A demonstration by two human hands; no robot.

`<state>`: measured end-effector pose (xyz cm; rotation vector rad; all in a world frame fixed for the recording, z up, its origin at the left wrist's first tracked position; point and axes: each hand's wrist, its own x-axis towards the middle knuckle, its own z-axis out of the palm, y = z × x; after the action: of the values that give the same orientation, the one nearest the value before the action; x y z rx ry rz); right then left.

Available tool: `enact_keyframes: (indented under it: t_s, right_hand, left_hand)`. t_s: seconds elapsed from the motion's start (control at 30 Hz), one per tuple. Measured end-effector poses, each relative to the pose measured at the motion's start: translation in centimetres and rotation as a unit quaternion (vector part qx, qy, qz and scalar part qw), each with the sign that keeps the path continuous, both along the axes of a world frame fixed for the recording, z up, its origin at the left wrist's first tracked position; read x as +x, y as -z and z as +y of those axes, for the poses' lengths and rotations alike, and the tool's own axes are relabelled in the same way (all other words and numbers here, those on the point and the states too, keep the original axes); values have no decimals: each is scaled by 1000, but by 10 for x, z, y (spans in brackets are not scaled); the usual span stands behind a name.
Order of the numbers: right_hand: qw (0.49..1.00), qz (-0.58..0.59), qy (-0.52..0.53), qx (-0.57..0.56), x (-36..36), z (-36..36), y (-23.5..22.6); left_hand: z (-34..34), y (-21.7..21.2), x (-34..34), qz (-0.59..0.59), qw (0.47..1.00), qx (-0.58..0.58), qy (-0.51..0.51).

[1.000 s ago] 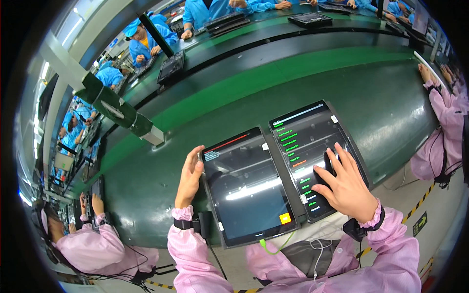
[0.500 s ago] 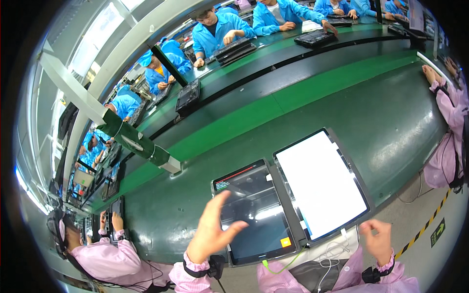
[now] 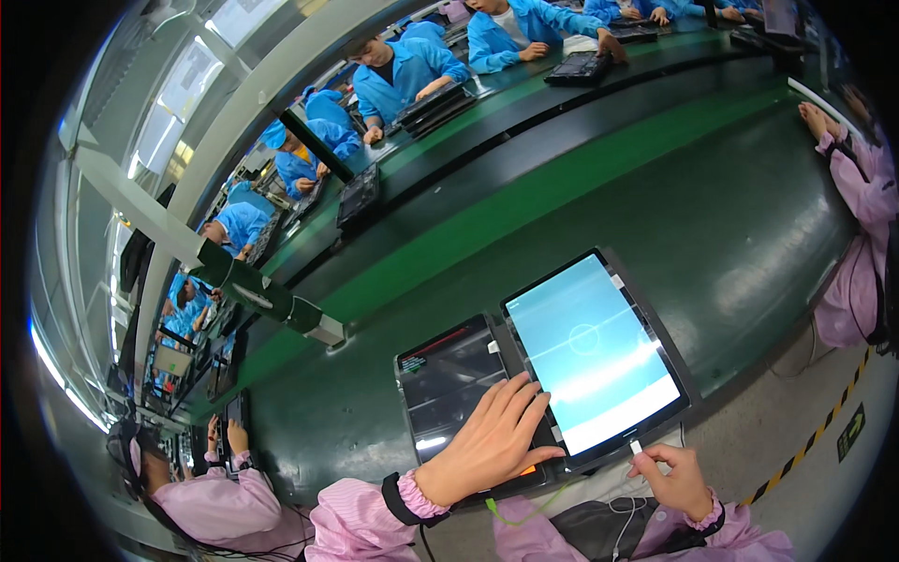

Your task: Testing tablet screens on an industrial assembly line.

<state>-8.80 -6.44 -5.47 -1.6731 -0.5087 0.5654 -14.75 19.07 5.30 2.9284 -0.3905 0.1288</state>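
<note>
Two tablets lie side by side at the near edge of the bench. The right tablet is lit pale blue with a faint ring in its middle. My right hand pinches the white plug of a charging cable at that tablet's lower edge; whether it is fully seated I cannot tell. Over the left tablet, dark with small red text at its top, lies my left hand. Its fingers are stretched out, their tips at the right tablet's left edge. A green cable runs below the left tablet.
A green and white post rises from the bench at the left. Pink-sleeved co-workers sit at the left and the far right. Beyond a dark conveyor strip, several people in blue handle black panels. A loose white cable hangs near my lap.
My left hand has moved right and down over the tablets. My right hand has moved left and now pinches the white plug. The right screen went from white to pale blue.
</note>
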Motion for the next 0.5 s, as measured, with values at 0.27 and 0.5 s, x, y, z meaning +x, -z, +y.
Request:
enact_keyframes:
  t_s: [0.27,0.5]
  right_hand:
    - [1000,-5,-14,13,1,-1,-1]
    - [1000,-9,-16,21,2,-2,0]
  left_hand:
    - [-2,8,6,3,1000,21,-7]
    - [3,15,5,14,999,29,-10]
